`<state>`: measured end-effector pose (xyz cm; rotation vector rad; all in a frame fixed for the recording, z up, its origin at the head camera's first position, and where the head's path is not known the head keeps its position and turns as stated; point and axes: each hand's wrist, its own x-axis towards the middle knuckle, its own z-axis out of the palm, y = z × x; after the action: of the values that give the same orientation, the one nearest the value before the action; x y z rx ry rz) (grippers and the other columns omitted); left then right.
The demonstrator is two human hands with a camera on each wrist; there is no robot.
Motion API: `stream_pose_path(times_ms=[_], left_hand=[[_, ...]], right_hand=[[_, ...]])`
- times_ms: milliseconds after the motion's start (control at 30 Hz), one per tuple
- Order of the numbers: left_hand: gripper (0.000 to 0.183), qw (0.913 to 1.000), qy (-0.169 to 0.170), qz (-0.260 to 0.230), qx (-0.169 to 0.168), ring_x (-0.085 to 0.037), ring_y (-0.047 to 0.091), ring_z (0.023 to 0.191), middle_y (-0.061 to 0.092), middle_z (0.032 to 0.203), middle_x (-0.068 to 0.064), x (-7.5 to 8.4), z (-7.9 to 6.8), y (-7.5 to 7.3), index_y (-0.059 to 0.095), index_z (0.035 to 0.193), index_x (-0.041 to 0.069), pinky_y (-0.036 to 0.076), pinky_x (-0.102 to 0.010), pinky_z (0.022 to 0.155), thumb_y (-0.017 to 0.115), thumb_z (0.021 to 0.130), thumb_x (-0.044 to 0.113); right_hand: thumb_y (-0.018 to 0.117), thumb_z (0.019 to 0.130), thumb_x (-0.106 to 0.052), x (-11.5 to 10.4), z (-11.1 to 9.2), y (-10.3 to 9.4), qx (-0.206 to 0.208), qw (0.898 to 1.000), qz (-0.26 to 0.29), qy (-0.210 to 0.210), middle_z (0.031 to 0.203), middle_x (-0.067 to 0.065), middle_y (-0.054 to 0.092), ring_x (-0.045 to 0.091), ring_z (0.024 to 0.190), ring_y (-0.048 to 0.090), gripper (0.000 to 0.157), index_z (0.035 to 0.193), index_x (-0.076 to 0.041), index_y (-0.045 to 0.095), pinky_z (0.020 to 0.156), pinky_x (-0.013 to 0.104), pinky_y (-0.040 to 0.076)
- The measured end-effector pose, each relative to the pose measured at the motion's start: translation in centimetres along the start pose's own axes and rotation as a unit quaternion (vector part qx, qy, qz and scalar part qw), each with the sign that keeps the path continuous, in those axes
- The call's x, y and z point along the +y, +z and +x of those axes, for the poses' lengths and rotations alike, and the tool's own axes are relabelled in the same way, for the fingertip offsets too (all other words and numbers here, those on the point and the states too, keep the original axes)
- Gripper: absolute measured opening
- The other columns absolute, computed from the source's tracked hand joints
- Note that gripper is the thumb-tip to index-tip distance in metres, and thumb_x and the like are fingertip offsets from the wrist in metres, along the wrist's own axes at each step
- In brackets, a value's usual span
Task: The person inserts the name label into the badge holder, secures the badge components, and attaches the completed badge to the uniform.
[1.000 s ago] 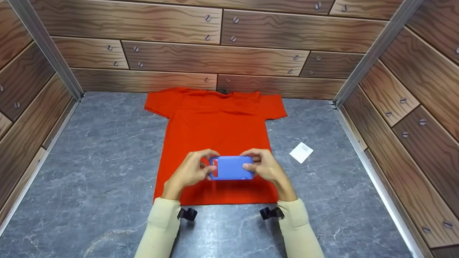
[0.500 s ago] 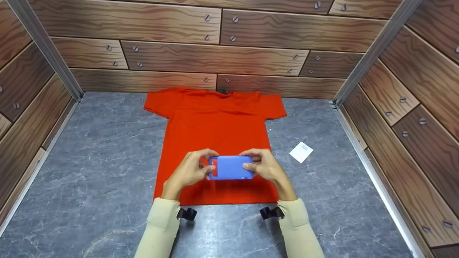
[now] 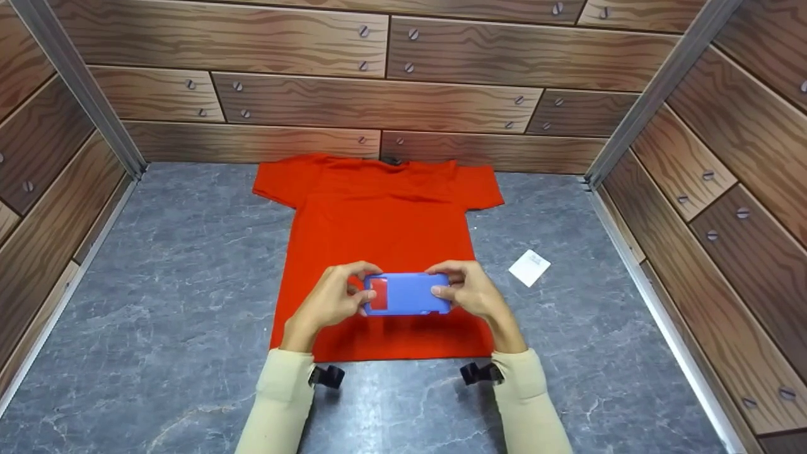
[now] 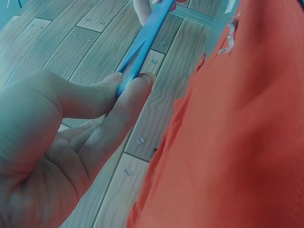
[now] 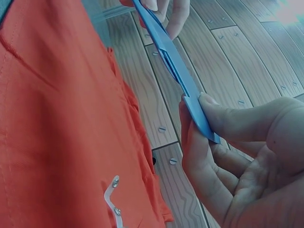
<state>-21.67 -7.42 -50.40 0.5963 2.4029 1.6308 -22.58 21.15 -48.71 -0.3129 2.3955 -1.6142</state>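
Note:
Both hands hold a thin blue plastic card holder [image 3: 410, 293], raised above a red T-shirt [image 3: 384, 233] that lies flat with its collar away from me. My left hand [image 3: 340, 293] pinches the holder's left end between thumb and fingers. The right hand [image 3: 470, 290] pinches the other end in the same way. Near the left end a red patch shows through a gap in the blue. Edge-on in the right wrist view, the card holder [image 5: 178, 71] looks layered, with a slit along its side. Whether anything lies inside is hidden.
A small white paper square [image 3: 529, 268] lies on the grey marbled surface [image 3: 189, 265] right of the shirt. Wood-patterned walls [image 3: 378, 101] with metal corner strips enclose the back and both sides.
The right hand has shifted slightly right with its end of the card holder. The holder has grown longer and the red patch at its left has widened. The shirt has stayed still.

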Motion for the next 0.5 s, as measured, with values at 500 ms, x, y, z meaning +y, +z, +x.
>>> stream_pose_path(times_ms=[500], left_hand=[[0.033,1.0000,0.005,0.006,0.000,-0.032,0.073,0.066,0.060,0.109,-0.017,-0.02,-0.05,-0.14,0.067,0.128,0.011,0.063,-0.055,0.068,0.071,0.095,0.003]], right_hand=[[0.073,0.090,0.003,0.10,0.03,-0.43,0.004,1.000,-0.008,0.011,0.112,0.031,0.071,0.023,0.079,0.069,0.034,0.123,0.004,0.070,0.062,0.029,0.061]])
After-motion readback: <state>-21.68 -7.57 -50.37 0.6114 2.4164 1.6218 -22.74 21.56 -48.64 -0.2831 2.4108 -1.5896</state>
